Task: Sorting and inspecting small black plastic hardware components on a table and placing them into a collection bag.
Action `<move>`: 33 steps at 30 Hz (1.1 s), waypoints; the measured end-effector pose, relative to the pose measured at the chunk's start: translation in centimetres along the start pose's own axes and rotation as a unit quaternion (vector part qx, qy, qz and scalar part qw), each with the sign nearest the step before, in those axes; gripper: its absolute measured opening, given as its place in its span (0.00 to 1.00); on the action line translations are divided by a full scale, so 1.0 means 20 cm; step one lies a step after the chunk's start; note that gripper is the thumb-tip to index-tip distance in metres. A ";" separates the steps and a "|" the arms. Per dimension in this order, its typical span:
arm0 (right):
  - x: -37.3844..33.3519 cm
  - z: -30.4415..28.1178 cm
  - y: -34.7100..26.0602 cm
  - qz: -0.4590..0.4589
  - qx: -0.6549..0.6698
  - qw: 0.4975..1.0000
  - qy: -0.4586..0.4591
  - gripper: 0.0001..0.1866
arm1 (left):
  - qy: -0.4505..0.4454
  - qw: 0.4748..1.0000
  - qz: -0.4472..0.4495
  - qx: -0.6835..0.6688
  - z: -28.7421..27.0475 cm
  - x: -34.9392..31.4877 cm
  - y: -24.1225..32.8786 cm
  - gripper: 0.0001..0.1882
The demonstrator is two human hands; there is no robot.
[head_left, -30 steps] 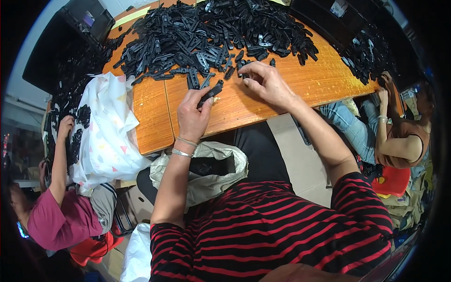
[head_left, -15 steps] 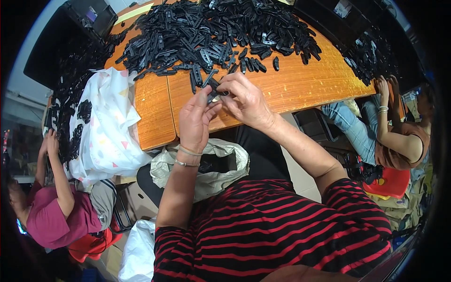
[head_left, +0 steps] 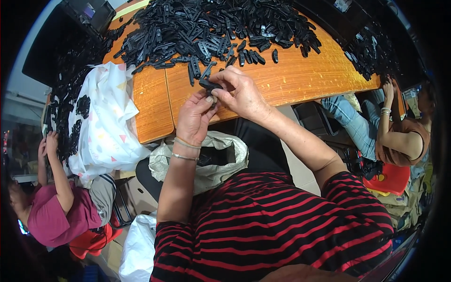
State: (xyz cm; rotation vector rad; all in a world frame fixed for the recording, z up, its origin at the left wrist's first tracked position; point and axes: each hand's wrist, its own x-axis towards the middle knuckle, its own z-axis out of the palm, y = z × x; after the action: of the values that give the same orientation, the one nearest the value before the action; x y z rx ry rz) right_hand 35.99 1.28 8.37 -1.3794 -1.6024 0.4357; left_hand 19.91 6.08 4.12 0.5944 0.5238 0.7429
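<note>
Between my two hands, just over the table's near edge, is a small black plastic part. My right hand grips it with thumb and bent fingers. From below, my left hand pinches at its lower end; the fingertips of both hands meet there and partly hide it. Past my hands, a large heap of long black plastic pieces covers the back of the wooden table. A few loose black pieces lie at the heap's near edge. Below my hands, an open woven sack holds something dark.
A white printed plastic bag stands left of the table. One person works at the far left, another at the right beside more black pieces. Dark bins flank the table. Another white bag sits on the floor.
The black part has turned in my fingers and more of it shows above my right thumb. My hands have shifted slightly, and the whole view has moved a little.
</note>
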 end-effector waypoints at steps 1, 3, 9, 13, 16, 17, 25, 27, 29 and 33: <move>0.00 0.00 0.00 0.000 0.000 1.000 0.000 0.13 | 0.000 1.000 0.000 0.000 0.00 0.00 0.00 0.11; -0.01 0.00 0.01 -0.035 -0.014 0.999 -0.007 0.13 | 0.022 0.999 -0.016 0.034 0.01 -0.01 0.02 0.09; -0.01 -0.05 0.00 -0.009 -0.049 0.999 0.014 0.12 | 0.043 0.984 0.067 0.158 0.05 -0.03 0.04 0.11; -0.04 -0.06 -0.05 0.004 -0.021 0.999 0.023 0.11 | 0.074 0.979 0.107 0.160 0.09 -0.05 0.05 0.13; -0.05 -0.03 -0.09 0.009 0.013 1.000 0.025 0.12 | 0.066 0.969 0.171 0.165 0.12 -0.05 0.04 0.17; -0.06 -0.02 -0.09 0.010 0.014 1.000 0.022 0.12 | 0.063 0.953 0.188 0.229 0.11 -0.04 0.04 0.20; -0.08 0.04 -0.05 -0.015 -0.002 1.000 0.026 0.11 | -0.003 0.946 0.151 0.287 0.12 -0.07 0.06 0.25; -0.08 0.03 -0.05 0.005 0.017 0.999 0.031 0.11 | -0.023 0.951 0.167 0.259 0.12 -0.09 0.07 0.22; -0.08 0.03 -0.04 0.014 0.019 0.999 0.031 0.11 | -0.022 0.958 0.142 0.248 0.12 -0.11 0.09 0.21; -0.08 0.03 -0.05 0.021 0.034 0.999 0.025 0.11 | -0.014 0.962 0.107 0.252 0.08 -0.12 0.11 0.18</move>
State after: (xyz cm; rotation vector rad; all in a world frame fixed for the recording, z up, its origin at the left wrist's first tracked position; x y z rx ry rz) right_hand 34.87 -0.28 8.22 -1.3656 -1.5074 0.4736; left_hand 18.42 5.04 7.34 1.1485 0.6331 0.8060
